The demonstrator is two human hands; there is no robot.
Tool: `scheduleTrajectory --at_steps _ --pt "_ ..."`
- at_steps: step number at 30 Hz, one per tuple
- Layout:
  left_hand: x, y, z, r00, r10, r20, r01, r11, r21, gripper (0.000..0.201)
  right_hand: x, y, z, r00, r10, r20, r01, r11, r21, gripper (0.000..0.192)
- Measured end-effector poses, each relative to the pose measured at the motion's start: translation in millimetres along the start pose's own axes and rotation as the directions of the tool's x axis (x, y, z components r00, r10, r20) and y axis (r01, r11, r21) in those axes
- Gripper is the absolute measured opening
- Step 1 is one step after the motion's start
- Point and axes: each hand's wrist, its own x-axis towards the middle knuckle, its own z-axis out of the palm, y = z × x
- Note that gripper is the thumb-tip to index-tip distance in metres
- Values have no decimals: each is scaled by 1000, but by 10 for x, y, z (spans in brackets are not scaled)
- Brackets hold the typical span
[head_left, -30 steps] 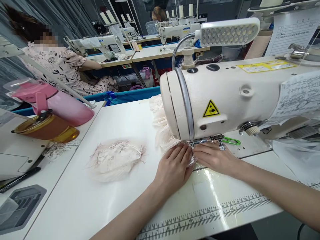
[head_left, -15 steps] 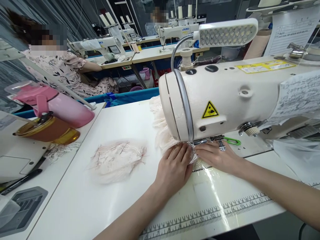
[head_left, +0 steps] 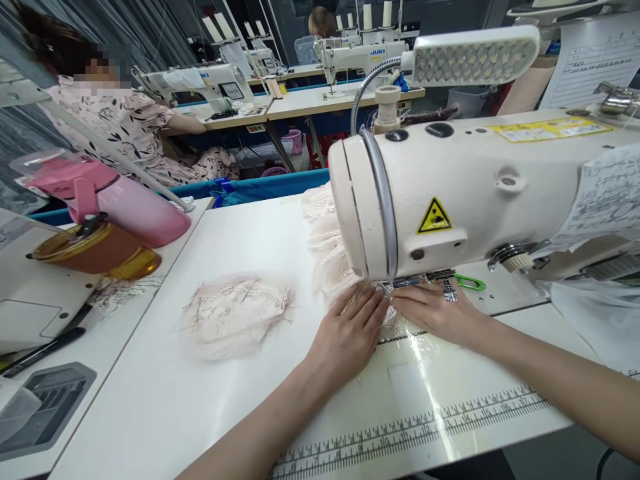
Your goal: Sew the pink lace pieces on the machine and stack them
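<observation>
Head view: left hand (head_left: pixel 350 333) and right hand (head_left: pixel 435 313) lie flat, palms down, side by side on the lace fabric (head_left: pixel 330 257), fingers (head_left: pixel 367 303) straight and close together, pressing it to the worktop (head_left: pixel 240 233) rather than pinching it. Both sets of fingertips point away from the person and nearly meet just under the head of the sewing machine (head_left: pixel 450 193), where the presser foot (head_left: pixel 400 283) sits. The lace runs lengthwise away from the fingers, bunched behind the machine head toward the far edge; the left hand lies nearer that gathered bulk. A green clip (head_left: pixel 470 283) lies just right of the foot. Well apart to the left rests a loose lace piece (head_left: pixel 235 317), and beyond it a pink bottle (head_left: pixel 115 203).
</observation>
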Motion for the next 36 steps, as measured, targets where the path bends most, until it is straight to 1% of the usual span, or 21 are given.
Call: scheduleTrajectory --at_steps 3,6,8,12,14,20,23,28,32,36 --pt "8 -39 -35 1000 28 13 -29 1000 13 37 3 1 13 1000 -11 18 11 1000 26 24" --pt "23 -81 -84 999 34 24 -34 999 25 35 1 -17 36 996 -49 77 43 996 77 29" --pt "31 -107 -109 999 35 29 -35 999 20 35 -1 -48 52 994 -59 93 48 992 113 31" --pt "31 -137 -113 999 48 19 -49 998 32 36 6 -116 74 999 -42 19 39 992 124 25" --pt "27 -138 -98 999 47 15 -48 998 36 37 11 -125 77 999 -41 6 40 991 125 22" --pt "23 -110 -67 999 39 19 -40 994 103 35 15 -82 54 996 -39 84 24 984 178 25" --pt "22 -92 -67 1000 16 27 -19 992 124 34 16 -79 31 997 -41 72 26 980 197 25" --pt "7 -71 -63 999 -14 49 8 993 115 34 15 -87 25 998 -27 58 16 984 176 24" --pt "17 -56 -45 998 -47 41 42 992 122 33 4 -74 59 997 -36 61 25 985 174 23" --pt "39 -38 -24 998 -63 14 60 986 155 32 -9 -62 93 996 -31 82 17 987 160 26"
